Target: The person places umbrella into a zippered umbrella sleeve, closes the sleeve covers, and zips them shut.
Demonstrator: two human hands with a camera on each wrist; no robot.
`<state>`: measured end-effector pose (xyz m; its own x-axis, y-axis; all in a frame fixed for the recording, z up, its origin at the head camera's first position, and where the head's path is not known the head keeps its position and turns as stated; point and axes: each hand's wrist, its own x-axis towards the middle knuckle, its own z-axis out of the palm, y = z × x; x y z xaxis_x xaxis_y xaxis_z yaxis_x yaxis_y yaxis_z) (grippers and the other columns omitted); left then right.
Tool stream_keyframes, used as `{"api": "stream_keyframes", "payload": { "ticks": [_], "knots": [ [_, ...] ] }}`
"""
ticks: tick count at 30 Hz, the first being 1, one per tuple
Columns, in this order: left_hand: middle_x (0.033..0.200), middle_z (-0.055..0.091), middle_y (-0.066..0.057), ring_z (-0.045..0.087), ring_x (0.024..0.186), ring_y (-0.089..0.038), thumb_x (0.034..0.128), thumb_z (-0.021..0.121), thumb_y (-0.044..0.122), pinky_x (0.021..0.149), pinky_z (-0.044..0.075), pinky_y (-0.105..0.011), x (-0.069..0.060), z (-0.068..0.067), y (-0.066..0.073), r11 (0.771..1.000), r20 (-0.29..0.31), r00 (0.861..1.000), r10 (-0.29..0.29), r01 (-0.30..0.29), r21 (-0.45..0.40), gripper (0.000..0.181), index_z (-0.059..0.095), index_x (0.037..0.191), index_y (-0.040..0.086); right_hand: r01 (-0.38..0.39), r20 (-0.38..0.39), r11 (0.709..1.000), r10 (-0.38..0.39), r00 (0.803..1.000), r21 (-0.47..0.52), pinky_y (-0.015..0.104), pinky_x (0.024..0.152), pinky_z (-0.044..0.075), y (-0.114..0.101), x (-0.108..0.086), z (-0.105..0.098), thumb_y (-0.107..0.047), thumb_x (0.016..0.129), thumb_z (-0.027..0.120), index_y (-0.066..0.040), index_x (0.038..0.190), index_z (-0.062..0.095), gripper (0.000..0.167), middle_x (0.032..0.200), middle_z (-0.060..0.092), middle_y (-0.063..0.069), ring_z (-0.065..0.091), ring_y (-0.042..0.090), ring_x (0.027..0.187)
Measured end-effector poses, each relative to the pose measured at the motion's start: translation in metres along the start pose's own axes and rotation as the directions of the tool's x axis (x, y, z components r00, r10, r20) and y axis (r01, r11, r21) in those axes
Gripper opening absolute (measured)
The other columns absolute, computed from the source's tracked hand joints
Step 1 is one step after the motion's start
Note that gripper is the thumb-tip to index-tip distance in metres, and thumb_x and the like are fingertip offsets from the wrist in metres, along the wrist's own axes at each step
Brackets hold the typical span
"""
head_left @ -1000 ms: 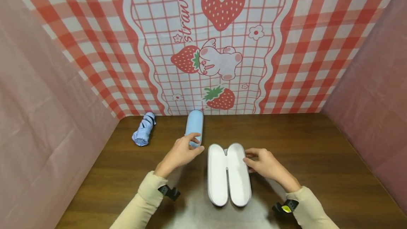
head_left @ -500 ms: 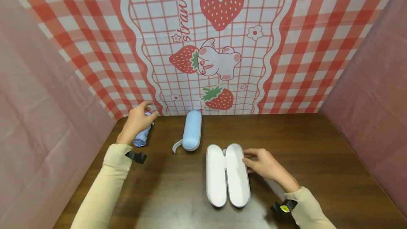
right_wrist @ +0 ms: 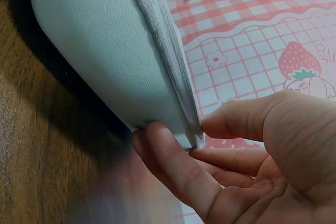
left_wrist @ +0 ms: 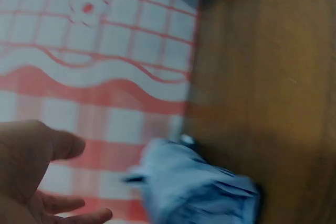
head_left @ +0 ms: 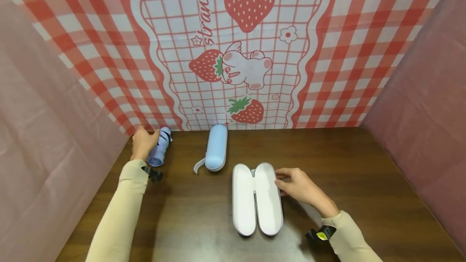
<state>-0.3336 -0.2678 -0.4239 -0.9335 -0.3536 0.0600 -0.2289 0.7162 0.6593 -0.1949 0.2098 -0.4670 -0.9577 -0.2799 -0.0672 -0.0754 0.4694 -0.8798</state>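
Note:
An open glasses case [head_left: 268, 199] with two long white-lined halves lies on the table. My right hand [head_left: 300, 188] pinches the edge of its right half. In the right wrist view the thumb is at the rim and the fingers touch the pale outer wall [right_wrist: 105, 40] of the case. My left hand [head_left: 142, 142] is at the back left, just left of a folded blue umbrella [head_left: 159, 148]. In the left wrist view its fingers are spread, with a gap between them and the umbrella [left_wrist: 197, 187].
A closed light-blue capsule-shaped case [head_left: 217, 146] with a strap lies at the back, between the umbrella and the open case. Behind the brown wooden table [head_left: 327, 153] hangs a red checked strawberry cloth [head_left: 247, 64]. Pink cloth [head_left: 47, 140] flanks the left side.
My left hand has left the closed blue case, passed leftward over the umbrella and come down on its left side. The right hand keeps its place at the open case.

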Motion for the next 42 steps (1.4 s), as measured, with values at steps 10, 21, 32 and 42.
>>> {"api": "stream_keyframes", "payload": {
  "ticks": [10, 21, 32, 42],
  "knots": [
    [0.134, 0.054, -0.043, 0.049, 0.127, -0.059, 0.0997, 0.056, 0.042, 0.109, 0.042, -0.060, 0.003, 0.014, -0.032, 0.996, 0.104, 0.993, -0.048, 0.040, 0.073, 0.067, 0.061, 0.123, -0.020, 0.001, 0.000, 1.000, -0.001, 1.000, 0.003, 0.030, 0.067, 0.062, 0.001, 0.000, 0.000, -0.002, 0.098, 0.062, 0.017, 0.133, 0.057, 0.040, 0.120, 0.067, 0.035, 0.075, 0.026, 0.087],
    [0.133, 0.054, -0.044, 0.055, 0.124, -0.051, 0.0880, 0.071, 0.051, 0.103, 0.050, -0.056, -0.003, 0.018, -0.017, 0.989, 0.268, 0.957, -0.115, 0.085, 0.121, 0.079, 0.059, 0.124, -0.019, 0.004, 0.011, 1.000, -0.004, 1.000, 0.009, 0.030, 0.067, 0.062, 0.000, 0.000, 0.002, -0.001, 0.098, 0.061, 0.018, 0.133, 0.056, 0.040, 0.120, 0.066, 0.035, 0.075, 0.030, 0.091],
    [0.126, 0.060, -0.040, 0.061, 0.115, -0.048, 0.0863, 0.067, 0.054, 0.093, 0.054, -0.054, -0.014, 0.003, -0.008, 0.974, 0.342, 0.939, -0.033, -0.047, 0.223, 0.078, 0.061, 0.121, -0.016, 0.005, -0.006, 1.000, -0.005, 1.000, -0.005, 0.029, 0.064, 0.062, -0.001, 0.000, 0.003, -0.002, 0.097, 0.062, 0.017, 0.132, 0.057, 0.040, 0.119, 0.067, 0.034, 0.075, 0.025, 0.083],
    [0.103, 0.074, -0.018, 0.062, 0.088, -0.026, 0.0862, 0.068, 0.057, 0.066, 0.048, -0.031, -0.033, -0.021, 0.033, 0.960, 0.352, 0.923, 0.157, -0.226, 0.165, 0.059, 0.078, 0.103, 0.000, 0.002, -0.015, 1.000, -0.002, 1.000, -0.017, 0.030, 0.065, 0.062, -0.002, -0.001, 0.003, -0.002, 0.097, 0.062, 0.016, 0.132, 0.058, 0.040, 0.120, 0.067, 0.034, 0.075, 0.024, 0.084]
  ]
}}
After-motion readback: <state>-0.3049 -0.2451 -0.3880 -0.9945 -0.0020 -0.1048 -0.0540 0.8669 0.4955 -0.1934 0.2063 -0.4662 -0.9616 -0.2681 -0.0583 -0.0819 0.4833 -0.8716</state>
